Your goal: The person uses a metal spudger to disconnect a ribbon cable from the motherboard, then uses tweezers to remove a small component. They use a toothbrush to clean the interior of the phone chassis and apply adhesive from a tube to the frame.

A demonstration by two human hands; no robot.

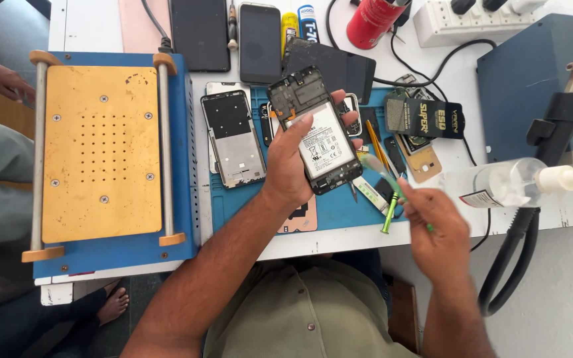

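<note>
Black and thin, the open phone sat clamped in my left hand above the blue mat. It seemed light and breakable, so I held its edges. My right hand pinched a green brush.

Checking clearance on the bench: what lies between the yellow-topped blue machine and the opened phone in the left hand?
In the head view, a bare phone frame lies between the machine and the opened phone.
</note>
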